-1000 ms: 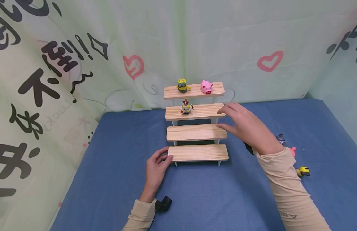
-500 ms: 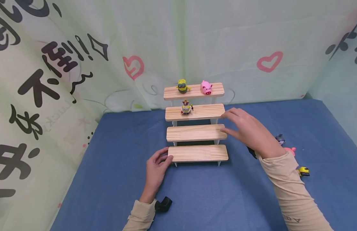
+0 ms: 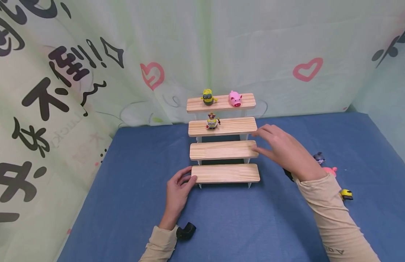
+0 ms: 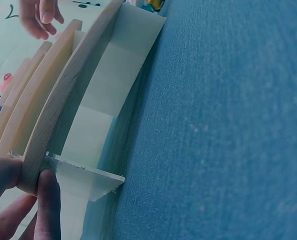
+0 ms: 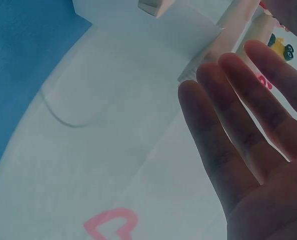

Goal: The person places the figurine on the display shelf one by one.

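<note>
Your left hand (image 3: 177, 191) pinches the left end of the lowest board (image 3: 225, 173), with the thumb on one side of the wood and the fingers on the other. Your right hand (image 3: 282, 150) holds nothing; its fingers are loosely extended and spread beside the right ends of the two middle boards, and you cannot tell from these views whether a fingertip touches the wood.

The boards belong to a four-step wooden stand (image 3: 223, 150) that stands upright on the tabletop (image 3: 133, 189), between your hands, on pale side supports. On its second step from the top, left of the middle, a small crowned figure (image 3: 211, 122) stands upright. On the top step you have a yellow figure with goggles (image 3: 208, 98) toward the left and a pink pig (image 3: 235, 99) toward the right, apart from each other.

Beyond your right wrist, three more toys lie on the blue cloth: a dark figure (image 3: 319, 158), a pink toy (image 3: 331, 170) partly behind your sleeve (image 3: 333, 214), and a yellow-and-black toy (image 3: 346, 194) nearest you. Behind everything hangs a pale curtain (image 3: 248, 43) printed with pink hearts and dark characters.
</note>
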Tool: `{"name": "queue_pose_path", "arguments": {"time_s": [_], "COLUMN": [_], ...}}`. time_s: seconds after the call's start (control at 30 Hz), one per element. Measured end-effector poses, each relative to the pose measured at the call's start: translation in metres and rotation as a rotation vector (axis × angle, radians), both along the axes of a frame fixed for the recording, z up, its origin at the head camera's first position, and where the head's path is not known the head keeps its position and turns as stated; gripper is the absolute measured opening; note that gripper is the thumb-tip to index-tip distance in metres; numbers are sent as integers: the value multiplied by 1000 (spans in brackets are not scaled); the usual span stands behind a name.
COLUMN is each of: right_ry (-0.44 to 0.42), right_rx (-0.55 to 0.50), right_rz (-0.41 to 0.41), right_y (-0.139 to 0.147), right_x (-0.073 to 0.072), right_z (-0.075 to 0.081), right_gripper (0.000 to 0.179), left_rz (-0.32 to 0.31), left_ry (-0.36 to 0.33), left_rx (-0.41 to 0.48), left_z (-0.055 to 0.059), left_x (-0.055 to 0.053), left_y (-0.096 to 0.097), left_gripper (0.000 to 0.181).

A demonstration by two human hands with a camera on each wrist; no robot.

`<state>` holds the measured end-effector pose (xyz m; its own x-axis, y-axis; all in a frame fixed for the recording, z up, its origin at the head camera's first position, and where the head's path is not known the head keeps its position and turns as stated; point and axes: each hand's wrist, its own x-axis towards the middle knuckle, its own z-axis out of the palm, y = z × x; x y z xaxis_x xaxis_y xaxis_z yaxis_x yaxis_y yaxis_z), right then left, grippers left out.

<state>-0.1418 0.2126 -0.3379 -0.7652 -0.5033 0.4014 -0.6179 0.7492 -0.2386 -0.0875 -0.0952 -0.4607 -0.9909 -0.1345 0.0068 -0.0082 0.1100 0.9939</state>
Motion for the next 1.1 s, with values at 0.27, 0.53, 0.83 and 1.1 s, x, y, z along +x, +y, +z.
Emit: {"name": "queue_pose_path", "arguments": {"time_s": [0.27,0.53,0.83,1.1], "right_ry": [12,-13,-54,-44], "right_rx": [5,38,56,46], "right_rz": [-6,-44,-98,-110], "right_y": [6,13,22,31], "right_x": [4,10,20,24], "right_z": [-4,-6,-14,-21], "right_gripper": [37,38,38,40], "left_rz": [-4,-6,-6,-10], "left_ry": [10,10,13,9], "left_rx": [1,6,9,17], "left_z": [1,0,-1,0], "left_x": [0,-1,0,-1], "left_y": [0,-1,0,0], "left_gripper": [41,41,40,40]}}
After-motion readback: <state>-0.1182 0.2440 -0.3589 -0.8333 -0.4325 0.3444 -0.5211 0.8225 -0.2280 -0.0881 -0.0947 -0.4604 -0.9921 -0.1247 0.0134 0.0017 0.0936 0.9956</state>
